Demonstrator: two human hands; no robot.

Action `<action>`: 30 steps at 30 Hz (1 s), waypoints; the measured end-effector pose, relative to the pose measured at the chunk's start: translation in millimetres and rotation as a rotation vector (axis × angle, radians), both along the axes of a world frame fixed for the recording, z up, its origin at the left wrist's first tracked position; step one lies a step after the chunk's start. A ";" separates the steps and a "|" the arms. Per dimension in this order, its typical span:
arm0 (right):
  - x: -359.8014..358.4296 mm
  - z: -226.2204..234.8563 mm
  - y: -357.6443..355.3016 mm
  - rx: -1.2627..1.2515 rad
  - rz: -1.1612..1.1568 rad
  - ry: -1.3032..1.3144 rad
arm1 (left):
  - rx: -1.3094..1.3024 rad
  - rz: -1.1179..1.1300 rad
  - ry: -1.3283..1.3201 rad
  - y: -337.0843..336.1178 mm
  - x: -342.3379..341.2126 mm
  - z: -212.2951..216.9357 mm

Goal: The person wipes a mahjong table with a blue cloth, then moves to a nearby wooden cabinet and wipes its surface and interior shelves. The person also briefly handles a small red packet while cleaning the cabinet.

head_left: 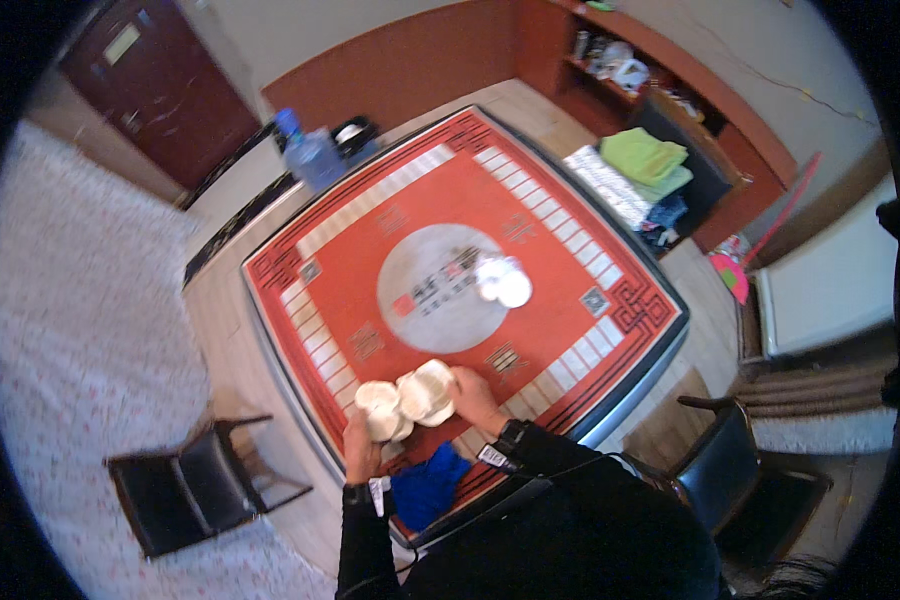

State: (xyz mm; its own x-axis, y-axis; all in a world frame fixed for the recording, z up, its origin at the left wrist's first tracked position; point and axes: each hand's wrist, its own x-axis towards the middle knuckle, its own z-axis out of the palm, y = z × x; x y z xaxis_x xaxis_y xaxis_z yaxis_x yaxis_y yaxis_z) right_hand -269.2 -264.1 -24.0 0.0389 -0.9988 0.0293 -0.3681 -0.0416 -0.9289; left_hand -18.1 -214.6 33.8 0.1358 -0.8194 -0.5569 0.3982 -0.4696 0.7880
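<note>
Both my hands are over the near edge of the red table mat [360,270]. My left hand [361,447] is closed on the left end of a cream-coloured object with rounded, cup-like lobes [378,410]. At the other end my right hand [477,398] grips a similar cream-coloured lobed piece [427,393]. The two pieces touch in the middle; I cannot tell whether they are joined or what kind of thing they are. A crumpled blue cloth [430,487] lies close to my wrists. Farther off, on the mat's grey circle, sits a bright white rounded object [503,281], its details washed out.
Black chairs stand at left [185,482] and right [720,470]. Past the table's far left edge is a large blue water bottle [313,158]. Folded green cloths [645,160] lie on a chair at the far right. Behind them is a brown shelf unit [560,60].
</note>
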 end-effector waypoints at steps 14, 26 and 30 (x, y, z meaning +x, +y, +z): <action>24.8 9.5 -3.7 -0.056 0.153 0.129 | -0.082 0.218 0.096 7.2 16.5 -22.0; 97.3 11.2 16.7 0.022 0.225 0.024 | -0.007 0.241 -0.344 46.5 81.2 -10.6; 50.3 31.1 -8.5 -0.120 0.253 0.026 | -0.063 0.251 -0.365 47.8 81.0 -12.8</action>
State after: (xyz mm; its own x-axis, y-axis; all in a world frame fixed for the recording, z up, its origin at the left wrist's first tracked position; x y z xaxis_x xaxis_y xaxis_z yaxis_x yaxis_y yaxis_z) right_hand -218.9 -272.6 7.1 0.2885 -0.9468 0.1425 -0.3557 -0.2442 -0.9021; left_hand 62.9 -166.9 21.0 0.5132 -0.7669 -0.3855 0.1838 -0.3405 0.9221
